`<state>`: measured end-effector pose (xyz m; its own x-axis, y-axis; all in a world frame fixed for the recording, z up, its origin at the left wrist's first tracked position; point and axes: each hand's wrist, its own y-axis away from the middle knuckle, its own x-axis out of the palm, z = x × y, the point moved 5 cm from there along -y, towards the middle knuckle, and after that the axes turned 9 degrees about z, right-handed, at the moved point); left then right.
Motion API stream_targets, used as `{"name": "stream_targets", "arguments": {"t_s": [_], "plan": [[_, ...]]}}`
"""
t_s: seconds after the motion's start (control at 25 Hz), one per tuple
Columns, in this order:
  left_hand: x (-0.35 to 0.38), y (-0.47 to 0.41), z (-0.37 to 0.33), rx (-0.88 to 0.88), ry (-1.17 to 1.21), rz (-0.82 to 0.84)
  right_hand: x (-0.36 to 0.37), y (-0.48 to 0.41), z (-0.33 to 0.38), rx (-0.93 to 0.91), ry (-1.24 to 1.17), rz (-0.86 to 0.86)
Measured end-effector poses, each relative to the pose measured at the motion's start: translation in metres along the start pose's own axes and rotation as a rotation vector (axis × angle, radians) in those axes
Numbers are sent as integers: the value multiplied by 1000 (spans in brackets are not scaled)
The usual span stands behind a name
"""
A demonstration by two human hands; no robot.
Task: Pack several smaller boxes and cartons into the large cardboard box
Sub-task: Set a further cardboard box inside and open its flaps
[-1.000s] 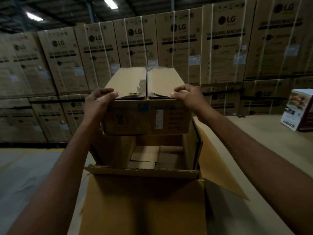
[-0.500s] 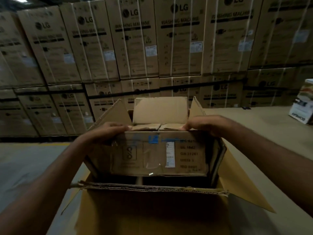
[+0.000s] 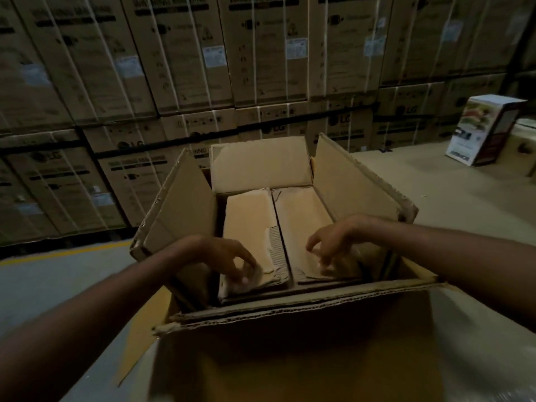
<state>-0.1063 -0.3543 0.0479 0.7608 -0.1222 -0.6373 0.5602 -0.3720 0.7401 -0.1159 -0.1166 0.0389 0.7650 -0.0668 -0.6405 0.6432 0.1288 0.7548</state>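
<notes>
Inside the large box [image 3: 359,195], the smaller box [image 3: 249,216] now sits lowered, left hand [image 3: 229,258] and right hand [image 3: 333,246] pinching its flaps.

A wall of stacked LG washing-machine cartons [image 3: 185,53] fills the far side. They are brown cardboard bound with white straps and bear pale labels, and two tiers show. The grey concrete floor [image 3: 43,280] carries a yellow line [image 3: 66,253] at left. At right a white printed carton [image 3: 475,132] stands upright on the floor. The light is dim throughout.
</notes>
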Motion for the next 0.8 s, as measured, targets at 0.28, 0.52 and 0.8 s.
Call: {"name": "stream_targets", "arguments": {"t_s": [0.28,0.52,0.8], "plan": [[-7,-10,-30,129,-111,-12,-12,-15,42,-63,-5,57],[-42,1,-17,150,-82,-438,-32,-23,76,-229,-499,-227],[-86,55,34,-161,-132,-789,-37,-18,159,-678,-266,-244]]}}
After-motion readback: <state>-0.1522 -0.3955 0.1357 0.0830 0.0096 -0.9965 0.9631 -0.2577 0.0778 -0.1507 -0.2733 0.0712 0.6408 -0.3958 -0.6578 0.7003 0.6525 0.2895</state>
